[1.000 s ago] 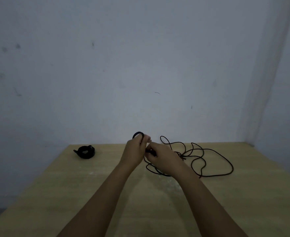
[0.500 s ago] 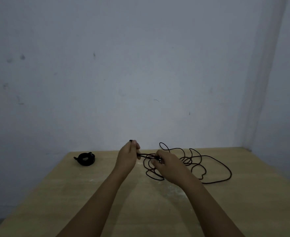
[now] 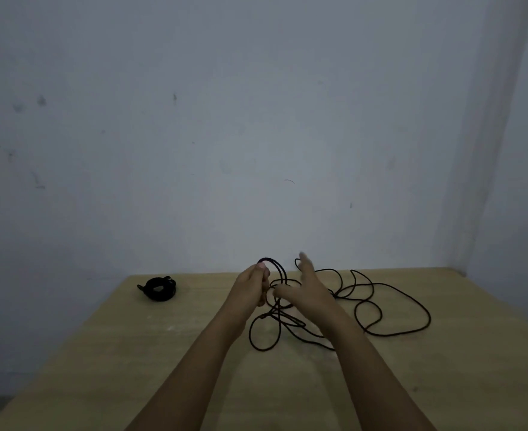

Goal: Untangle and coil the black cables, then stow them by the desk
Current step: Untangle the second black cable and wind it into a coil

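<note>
Both bare forearms are reaching forward from the bottom edge of the head view, converging toward the middle. The left hand (image 3: 251, 286) is standing with its back turned to the camera, fingers curled inward and the thumb tip pressing on top, pinching a small loop of the black cable (image 3: 390, 332). The right hand (image 3: 307, 289) is hanging just beside it, fingers straight and spread, the forefinger pointing up and away; motion blur is softening its fingertips, so whether any of them is touching the cable is hard to tell
</note>
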